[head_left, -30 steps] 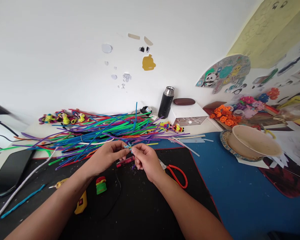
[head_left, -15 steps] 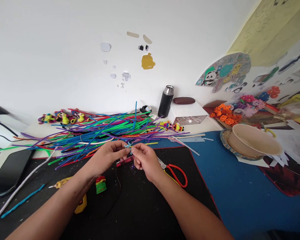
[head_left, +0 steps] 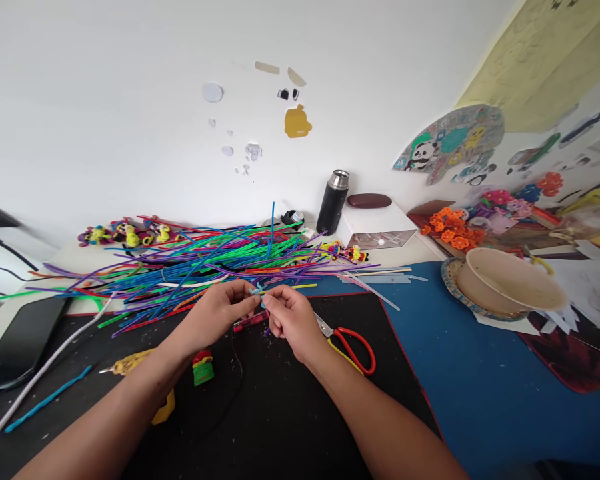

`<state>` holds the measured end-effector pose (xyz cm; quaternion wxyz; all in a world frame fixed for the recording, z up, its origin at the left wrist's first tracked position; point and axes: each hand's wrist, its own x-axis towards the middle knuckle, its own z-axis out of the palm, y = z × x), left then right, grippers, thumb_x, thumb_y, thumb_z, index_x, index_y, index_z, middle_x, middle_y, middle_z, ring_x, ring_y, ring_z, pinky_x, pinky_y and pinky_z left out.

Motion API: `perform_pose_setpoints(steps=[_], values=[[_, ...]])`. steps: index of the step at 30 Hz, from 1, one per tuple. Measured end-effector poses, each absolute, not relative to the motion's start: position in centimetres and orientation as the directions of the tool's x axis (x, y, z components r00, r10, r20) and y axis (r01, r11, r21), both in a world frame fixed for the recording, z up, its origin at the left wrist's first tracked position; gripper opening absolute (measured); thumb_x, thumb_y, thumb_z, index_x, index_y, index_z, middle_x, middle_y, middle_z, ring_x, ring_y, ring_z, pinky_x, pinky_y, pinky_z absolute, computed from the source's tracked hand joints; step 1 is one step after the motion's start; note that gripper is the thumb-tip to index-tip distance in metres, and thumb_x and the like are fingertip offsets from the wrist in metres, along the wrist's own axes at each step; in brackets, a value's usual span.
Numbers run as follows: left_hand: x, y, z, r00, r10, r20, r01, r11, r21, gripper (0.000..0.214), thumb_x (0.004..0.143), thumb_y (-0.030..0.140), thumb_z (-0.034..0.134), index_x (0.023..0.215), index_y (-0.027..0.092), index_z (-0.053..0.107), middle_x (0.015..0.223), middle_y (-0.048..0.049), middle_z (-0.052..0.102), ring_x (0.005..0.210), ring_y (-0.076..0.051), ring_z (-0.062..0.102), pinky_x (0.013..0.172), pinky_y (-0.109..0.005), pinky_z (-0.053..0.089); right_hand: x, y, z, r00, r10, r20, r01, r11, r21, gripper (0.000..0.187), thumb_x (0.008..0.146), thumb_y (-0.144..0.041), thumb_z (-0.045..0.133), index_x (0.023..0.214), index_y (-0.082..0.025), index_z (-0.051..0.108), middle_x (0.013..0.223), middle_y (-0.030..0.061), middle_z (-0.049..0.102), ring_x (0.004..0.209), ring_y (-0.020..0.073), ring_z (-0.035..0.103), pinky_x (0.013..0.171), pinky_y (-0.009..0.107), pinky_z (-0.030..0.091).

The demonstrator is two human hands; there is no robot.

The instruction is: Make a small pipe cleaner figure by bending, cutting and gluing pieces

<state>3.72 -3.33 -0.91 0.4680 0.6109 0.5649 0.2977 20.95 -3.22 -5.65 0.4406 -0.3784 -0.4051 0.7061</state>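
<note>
Above the black mat, my left hand (head_left: 229, 305) and my right hand (head_left: 291, 315) meet, both closed in a pinch. Between their fingertips is a small light-blue pipe cleaner piece (head_left: 256, 291), bent into a little shape and mostly covered by the fingers. Just below the hands lies a dark red tool (head_left: 251, 321), partly hidden. Scissors with red handles (head_left: 357, 348) rest beside my right wrist. Near my left forearm stands a green and red pipe cleaner bundle (head_left: 203, 371). A yellow hot glue gun (head_left: 130, 363) lies partly under that forearm.
A large heap of coloured pipe cleaners (head_left: 220, 257) spreads behind the hands. A black thermos (head_left: 333, 203) stands by a white box (head_left: 375, 227). At right is a beige bowl (head_left: 513, 283). A phone (head_left: 23, 340), a white cord (head_left: 47, 370) and a blue pipe cleaner (head_left: 49, 400) lie left.
The hands keep nearly the same pinch on the light-blue pipe cleaner piece. The whole view has shifted very slightly; nothing else has visibly moved.
</note>
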Motion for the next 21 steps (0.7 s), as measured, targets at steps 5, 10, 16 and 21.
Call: perform_pose_setpoints(steps=[5, 10, 16, 21], values=[[3.83, -3.44, -0.98, 0.182, 0.971, -0.152, 0.415, 0.064, 0.907, 0.046, 0.083, 0.064, 0.070, 0.077, 0.020, 0.062, 0.067, 0.0029, 0.056, 0.062, -0.015, 0.047, 0.058, -0.026, 0.037, 20.97, -3.16, -5.82, -0.326, 0.933, -0.155, -0.310, -0.260, -0.914, 0.033, 0.082, -0.051, 0.077, 0.082, -0.022, 0.061, 0.045, -0.0115, 0.044, 0.037, 0.0079, 0.039, 0.039, 0.021, 0.024], [4.07, -3.57, -0.85, 0.162, 0.975, -0.153, 0.417, 0.072, 0.906, 0.049, 0.081, 0.068, 0.069, 0.074, 0.020, 0.059, 0.064, 0.0039, 0.053, 0.059, -0.014, 0.045, 0.055, -0.025, 0.036, 20.98, -3.15, -5.88, -0.328, 0.930, -0.169, -0.300, -0.272, -0.914, 0.034, 0.081, -0.051, 0.077, 0.082, -0.022, 0.060, 0.045, -0.0117, 0.044, 0.036, 0.0079, 0.040, 0.039, 0.021, 0.024], [3.88, -3.42, -1.17, 0.163, 0.975, -0.153, 0.369, 0.084, 0.926, 0.048, 0.081, 0.066, 0.071, 0.076, 0.020, 0.062, 0.066, 0.0024, 0.057, 0.063, -0.016, 0.049, 0.059, -0.026, 0.039, 20.95, -3.36, -5.40, -0.347, 0.917, -0.195, -0.349, -0.320, -0.881, 0.039, 0.080, -0.056, 0.078, 0.085, -0.022, 0.059, 0.048, -0.0114, 0.046, 0.036, 0.0075, 0.040, 0.038, 0.021, 0.022], [3.84, -3.35, -1.33, 0.125, 0.985, -0.121, 0.295, 0.080, 0.952, 0.046, 0.082, 0.066, 0.072, 0.080, 0.020, 0.064, 0.067, 0.0012, 0.062, 0.065, -0.017, 0.055, 0.063, -0.028, 0.045, 20.93, -3.51, -5.15, -0.364, 0.909, -0.203, -0.355, -0.337, -0.872, 0.043, 0.080, -0.059, 0.079, 0.088, -0.022, 0.060, 0.050, -0.0105, 0.049, 0.037, 0.0076, 0.040, 0.038, 0.021, 0.023]])
